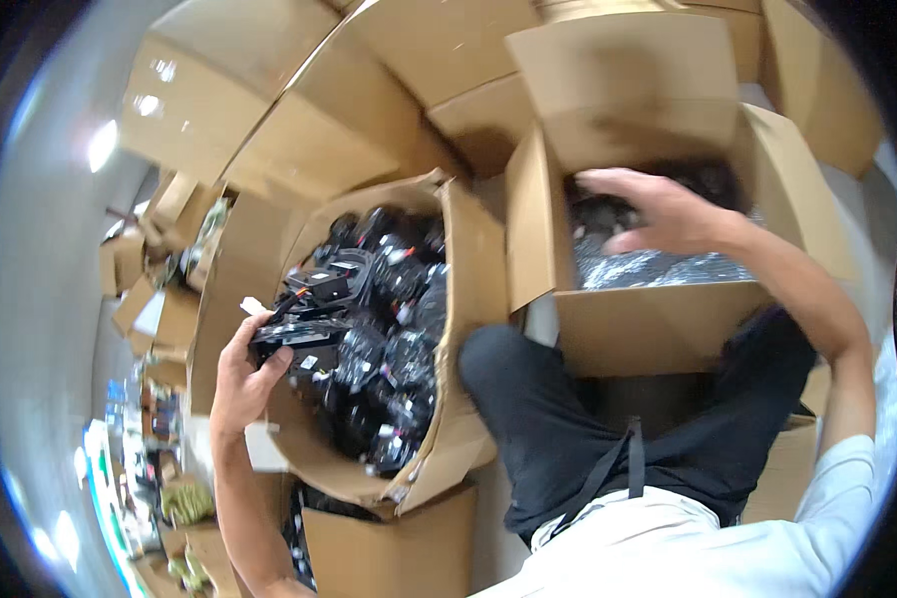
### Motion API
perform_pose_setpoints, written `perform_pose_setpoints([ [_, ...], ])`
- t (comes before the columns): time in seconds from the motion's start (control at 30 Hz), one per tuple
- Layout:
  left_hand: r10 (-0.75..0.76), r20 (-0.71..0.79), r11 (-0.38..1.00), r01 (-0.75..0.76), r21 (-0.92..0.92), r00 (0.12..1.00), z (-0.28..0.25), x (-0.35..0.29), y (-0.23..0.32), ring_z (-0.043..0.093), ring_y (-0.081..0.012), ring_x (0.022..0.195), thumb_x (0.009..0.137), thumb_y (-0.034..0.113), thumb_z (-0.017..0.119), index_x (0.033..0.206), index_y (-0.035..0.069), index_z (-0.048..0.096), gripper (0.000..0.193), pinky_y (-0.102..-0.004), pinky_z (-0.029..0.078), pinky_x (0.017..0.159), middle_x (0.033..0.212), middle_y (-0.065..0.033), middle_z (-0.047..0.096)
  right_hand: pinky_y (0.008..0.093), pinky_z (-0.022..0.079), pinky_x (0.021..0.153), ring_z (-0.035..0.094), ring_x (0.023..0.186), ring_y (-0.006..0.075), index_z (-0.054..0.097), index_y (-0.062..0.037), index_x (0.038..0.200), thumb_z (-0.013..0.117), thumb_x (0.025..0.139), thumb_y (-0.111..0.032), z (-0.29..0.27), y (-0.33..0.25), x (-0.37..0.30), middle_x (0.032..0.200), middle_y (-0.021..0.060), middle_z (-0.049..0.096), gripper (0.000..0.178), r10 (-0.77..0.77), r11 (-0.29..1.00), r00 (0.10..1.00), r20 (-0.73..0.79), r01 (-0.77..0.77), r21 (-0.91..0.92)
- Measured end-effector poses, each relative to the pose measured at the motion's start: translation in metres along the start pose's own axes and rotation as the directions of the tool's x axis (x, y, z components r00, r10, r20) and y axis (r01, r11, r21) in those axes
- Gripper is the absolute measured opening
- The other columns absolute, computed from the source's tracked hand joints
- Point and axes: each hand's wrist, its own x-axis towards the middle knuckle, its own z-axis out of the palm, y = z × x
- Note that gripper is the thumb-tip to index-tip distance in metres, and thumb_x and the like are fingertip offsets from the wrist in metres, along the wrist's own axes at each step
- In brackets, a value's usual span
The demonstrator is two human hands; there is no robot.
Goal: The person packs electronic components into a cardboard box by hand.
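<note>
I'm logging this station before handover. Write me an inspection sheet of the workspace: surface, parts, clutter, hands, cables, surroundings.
Surface: no tabletop seen; work is at two open boxes, the left box and the right box.
Parts: black parts, many in clear plastic, heaped in the left box; plastic-wrapped contents in the right box.
Clutter: lower box near the left box, dark things at its opening.
Hands: left hand grips a black part at the left box; right hand, fingers spread, is over the right box, nothing seen in it.
Cables: orange-red wire near the held part; ends unclear.
Surroundings: large cardboard boxes beyond.
</note>
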Motion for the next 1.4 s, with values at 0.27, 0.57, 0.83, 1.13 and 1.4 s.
perform_pose_setpoints([
  [0.27, 0.426, 0.016, 0.548, -0.244, -0.8, 0.905, 0.141, 0.125, 0.063, 0.059, -0.0297, 0.122, 0.097, 0.03, 0.065, 0.14, 0.0, 0.049, 0.055, -0.0447, 0.046, 0.107, 0.133, -0.0138, 0.06, 0.0388, 0.04, 0.112, 0.057, 0.122, 0.023, 0.041, 0.0031, 0.145, 0.082, 0.084, -0.02, -0.029, -0.041, 0.055, 0.137, 0.0139, 0.058, 0.077, -0.139, 0.5, 0.949, -0.282, 0.313, 0.808],
  [0.57, 0.204, 0.293, 0.075, 0.283, -0.956, 0.934, 0.282, 0.202, 0.111, 0.067, -0.0266, 0.11, 0.102, 0.033, 0.058, 0.13, 0.005, 0.06, 0.04, -0.0436, 0.057, 0.095, 0.123, -0.0119, 0.069, 0.0284, 0.053, 0.081, 0.066, 0.088, 0.0111, 0.07, -0.0033, 0.11, 0.074, 0.092, -0.037, -0.085, 0.025, 0.05, 0.1, 0.0028, 0.072, 0.039, 0.353, 0.582, 0.767, -0.536, 0.268, 0.768],
  [0.83, -0.259, 0.134, -0.001, 0.138, -0.99, 0.956, 0.296, 0.236, 0.039, 0.069, -0.027, 0.107, 0.099, 0.027, 0.063, 0.12, 0.003, 0.062, 0.032, -0.0473, 0.06, 0.093, 0.117, -0.0135, 0.069, 0.0417, 0.055, 0.067, 0.068, 0.08, 0.0232, 0.07, 0.0035, 0.105, 0.075, 0.085, -0.05, -0.002, 0.182, 0.02, 0.095, 0.0117, 0.071, 0.057, 0.861, 0.388, 0.508, 0.038, -0.703, 0.596],
  [1.13, -0.337, 0.084, 0.146, 0.14, -0.979, 0.938, 0.328, 0.249, 0.061, 0.071, -0.0235, 0.101, 0.102, 0.027, 0.059, 0.126, 0.002, 0.059, 0.035, -0.0388, 0.062, 0.086, 0.117, -0.0134, 0.069, 0.0382, 0.052, 0.075, 0.064, 0.09, 0.0244, 0.057, 0.0105, 0.121, 0.081, 0.079, -0.047, 0.157, 0.334, -0.028, 0.107, 0.0197, 0.068, 0.076, 0.892, 0.251, 0.425, 0.15, -0.744, 0.619],
  [1.4, -0.345, 0.046, 0.311, 0.161, -0.937, 0.937, 0.327, 0.237, 0.038, 0.07, -0.0189, 0.095, 0.101, 0.024, 0.06, 0.126, 0.002, 0.057, 0.033, -0.0351, 0.063, 0.079, 0.114, -0.0095, 0.067, 0.0488, 0.053, 0.082, 0.069, 0.09, 0.0414, 0.07, 0.0038, 0.098, 0.071, 0.086, -0.048, 0.119, 0.278, 0.027, 0.095, 0.0272, 0.071, 0.054, 0.737, 0.66, 0.645, -0.202, -0.751, 0.011],
])
